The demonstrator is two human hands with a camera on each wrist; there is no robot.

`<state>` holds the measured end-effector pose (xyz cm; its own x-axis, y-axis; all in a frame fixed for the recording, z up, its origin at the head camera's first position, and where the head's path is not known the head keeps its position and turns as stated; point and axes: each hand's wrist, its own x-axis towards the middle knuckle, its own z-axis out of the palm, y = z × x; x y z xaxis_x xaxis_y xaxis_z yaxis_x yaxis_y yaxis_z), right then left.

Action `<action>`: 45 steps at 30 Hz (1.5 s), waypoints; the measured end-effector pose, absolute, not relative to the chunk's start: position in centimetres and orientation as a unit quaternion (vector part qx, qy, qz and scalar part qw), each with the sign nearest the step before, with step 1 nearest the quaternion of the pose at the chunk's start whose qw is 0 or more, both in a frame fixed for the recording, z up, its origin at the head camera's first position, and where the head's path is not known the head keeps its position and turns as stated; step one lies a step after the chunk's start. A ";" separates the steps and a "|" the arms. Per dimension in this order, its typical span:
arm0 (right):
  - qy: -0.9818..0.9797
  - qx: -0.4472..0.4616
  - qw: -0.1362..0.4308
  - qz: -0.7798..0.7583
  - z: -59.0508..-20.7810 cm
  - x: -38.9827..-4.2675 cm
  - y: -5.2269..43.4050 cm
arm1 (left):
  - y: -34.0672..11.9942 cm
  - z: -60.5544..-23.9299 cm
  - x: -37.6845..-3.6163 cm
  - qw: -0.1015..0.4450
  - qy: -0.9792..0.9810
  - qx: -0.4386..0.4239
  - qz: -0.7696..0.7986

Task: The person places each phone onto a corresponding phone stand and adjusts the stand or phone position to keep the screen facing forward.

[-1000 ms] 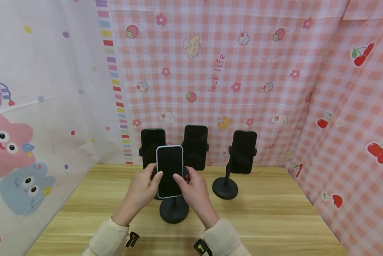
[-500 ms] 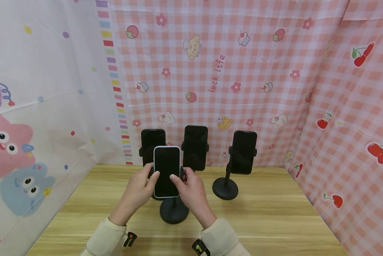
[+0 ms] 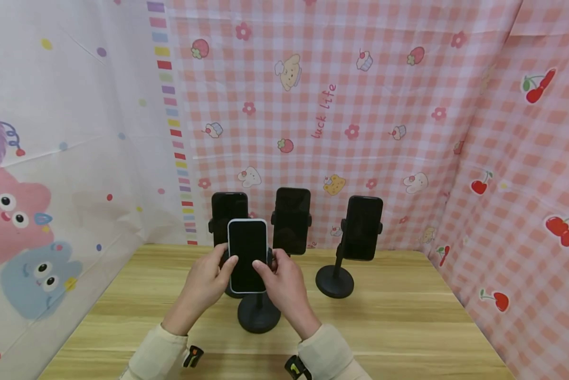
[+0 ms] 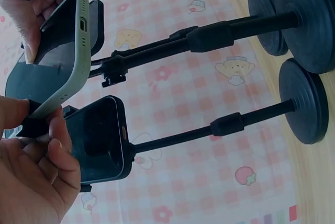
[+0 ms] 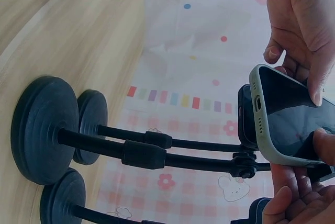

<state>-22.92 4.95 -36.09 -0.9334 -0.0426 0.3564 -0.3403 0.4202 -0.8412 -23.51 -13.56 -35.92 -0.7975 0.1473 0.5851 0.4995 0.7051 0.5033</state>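
Note:
A smartphone (image 3: pixel 248 258) in a pale case, its screen dark, stands upright at the front phone stand (image 3: pixel 259 313). My left hand (image 3: pixel 207 278) grips its left edge, thumb at the rim of the screen and fingers behind. On the other side my right hand (image 3: pixel 288 285) holds it, the thumb lying on the glass. In the left wrist view, a black clamp arm (image 4: pixel 34 126) sits at the phone's edge among the left fingers. The right wrist view has another clamp arm (image 5: pixel 320 172) by the right hand. The phone's back and most of the holder are hidden.
Behind stand more black stands with dark phones: a left phone (image 3: pixel 229 208), partly covered, a middle phone (image 3: pixel 291 221) and a right phone (image 3: pixel 364 228) on a round base (image 3: pixel 334 282). The wooden table (image 3: pixel 408 316) meets a pink checked cloth (image 3: pixel 384 95) at the back.
Both hands and the smartphone shifted slightly left early on, and have hardly moved in the last half second. The head view has tilted a little.

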 end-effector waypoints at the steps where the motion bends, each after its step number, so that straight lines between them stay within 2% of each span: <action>1: -0.830 0.116 0.141 0.526 -36.1 -22.9 5.0 | -13.6 -35.9 -23.5 0.262 -0.887 -0.180 -0.334; 16: -0.838 0.115 0.135 0.517 -35.8 -22.9 5.1 | -13.5 -35.9 -23.3 0.276 -0.885 -0.170 -0.333; 45: -0.846 0.130 0.116 0.504 -36.1 -22.8 6.0 | -13.7 -36.2 -23.0 0.251 -0.889 -0.163 -0.345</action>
<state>-22.80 6.05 -36.06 -0.9395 -0.1031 0.3265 -0.3363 0.4577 -0.8231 -23.00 -13.75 -36.18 -0.8210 0.1162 0.5589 0.4630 0.7083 0.5329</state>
